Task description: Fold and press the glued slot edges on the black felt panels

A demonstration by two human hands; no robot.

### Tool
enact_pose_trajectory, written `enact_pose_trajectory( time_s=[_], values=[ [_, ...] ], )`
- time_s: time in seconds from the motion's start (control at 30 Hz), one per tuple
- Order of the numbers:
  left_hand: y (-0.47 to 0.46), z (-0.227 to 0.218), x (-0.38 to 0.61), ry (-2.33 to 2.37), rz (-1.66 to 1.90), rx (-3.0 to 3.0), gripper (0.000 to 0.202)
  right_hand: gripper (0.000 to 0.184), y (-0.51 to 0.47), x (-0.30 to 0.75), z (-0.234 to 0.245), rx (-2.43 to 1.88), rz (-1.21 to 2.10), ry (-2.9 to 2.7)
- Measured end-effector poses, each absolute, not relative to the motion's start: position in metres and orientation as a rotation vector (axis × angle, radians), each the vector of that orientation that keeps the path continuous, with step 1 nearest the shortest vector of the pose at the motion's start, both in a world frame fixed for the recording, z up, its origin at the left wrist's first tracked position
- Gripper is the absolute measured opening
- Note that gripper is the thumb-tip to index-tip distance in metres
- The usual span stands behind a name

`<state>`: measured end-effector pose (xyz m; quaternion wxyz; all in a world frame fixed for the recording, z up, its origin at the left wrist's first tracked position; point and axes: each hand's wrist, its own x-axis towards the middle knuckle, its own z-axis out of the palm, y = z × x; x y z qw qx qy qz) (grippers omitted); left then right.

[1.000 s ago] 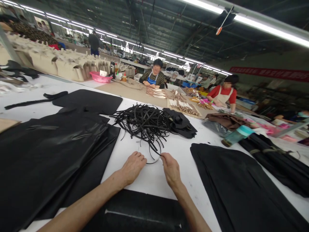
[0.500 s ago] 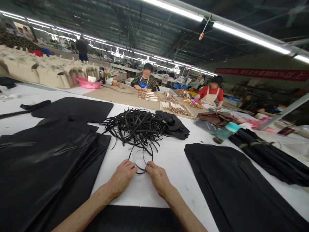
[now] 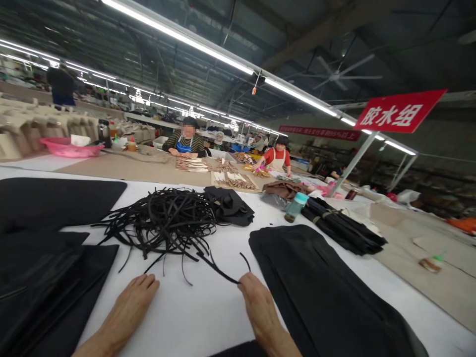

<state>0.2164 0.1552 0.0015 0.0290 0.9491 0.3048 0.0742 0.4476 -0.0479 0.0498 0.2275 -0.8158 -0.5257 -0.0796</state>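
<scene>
My right hand (image 3: 258,307) rests on the white table (image 3: 208,317) with its fingers pinched on the end of a thin black strip (image 3: 219,270). That strip runs back into a tangled heap of black strips (image 3: 163,220) in the middle of the table. My left hand (image 3: 130,310) lies knuckles-up on the bare white surface to the left, fingers curled under, apart from the strip. Whether it holds anything is hidden.
Black fabric pieces lie at left (image 3: 40,277) and right (image 3: 320,292), with a folded black cloth (image 3: 230,206) behind the heap. A teal-capped bottle (image 3: 295,207) and bundled black rolls (image 3: 342,228) sit at right. Two people (image 3: 188,141) work at a far table beside a pink basin (image 3: 70,148).
The camera has swung right and up. My hands have spread apart: the left let go of the strip loop, and the right has drawn one strip out straight from the heap.
</scene>
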Motion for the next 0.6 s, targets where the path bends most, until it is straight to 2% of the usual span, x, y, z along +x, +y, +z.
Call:
enact_pose_trajectory(
  time_s=[0.17,0.23,0.33,0.47,0.6],
  values=[
    [0.143,0.018,0.220,1.083,0.075,2.893,0.046,0.026,-0.089,0.453,0.035,-2.310,-0.167,-1.319],
    [0.138,0.022,0.222,1.115,-0.022,2.862,0.053,0.029,-0.090,0.459,0.045,-2.298,-0.170,-1.278],
    [0.131,0.029,0.224,1.132,-0.125,2.836,0.060,0.034,-0.067,0.483,0.095,-2.281,-0.231,-1.206],
    [0.123,0.032,0.221,1.147,-0.153,2.879,0.060,0.031,-0.010,0.533,0.194,-2.362,-0.329,-1.135],
    [0.120,0.019,0.215,1.027,0.090,2.953,0.054,0.037,0.039,0.554,0.255,-2.416,-0.409,-1.064]
  ],
)
